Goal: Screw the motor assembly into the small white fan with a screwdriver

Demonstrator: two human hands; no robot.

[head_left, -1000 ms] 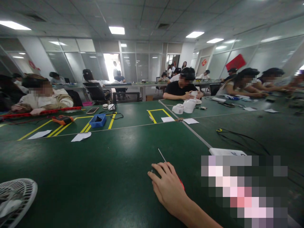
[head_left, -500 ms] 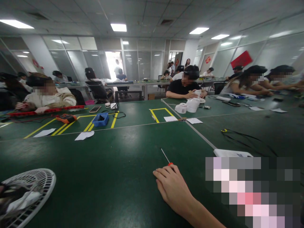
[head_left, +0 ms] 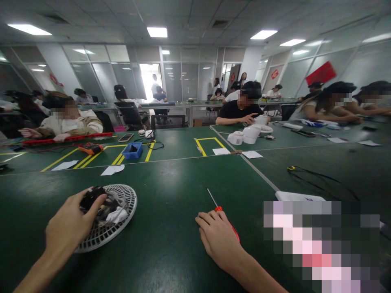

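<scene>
At the left, my left hand (head_left: pixel 71 219) is closed around a dark motor-like part (head_left: pixel 93 197) on a round white fan grille (head_left: pixel 130 203). A crumpled whitish piece (head_left: pixel 116 215) and some wires sit on the grille beside that part. The grille is tilted, with its near-left rim behind my hand and wrist. Lying flat on the table at centre right is my right hand (head_left: pixel 218 240), fingers stretched out and palm down. It partly covers the red handle of a screwdriver (head_left: pixel 218 208), whose metal shaft points away from me. My right thumb is hidden.
Beyond the table seam are a blue bin (head_left: pixel 132 151), an orange-and-black device (head_left: pixel 91 148), paper sheets (head_left: pixel 113 170) and white housings (head_left: pixel 250 134). A white case (head_left: pixel 301 197) and a black cable (head_left: pixel 320 176) lie at the right. A co-worker (head_left: pixel 241 110) sits opposite.
My left hand has come into view, and the fan grille has moved right and away from me. More of the screwdriver's handle shows beside my right hand, which has shifted slightly left.
</scene>
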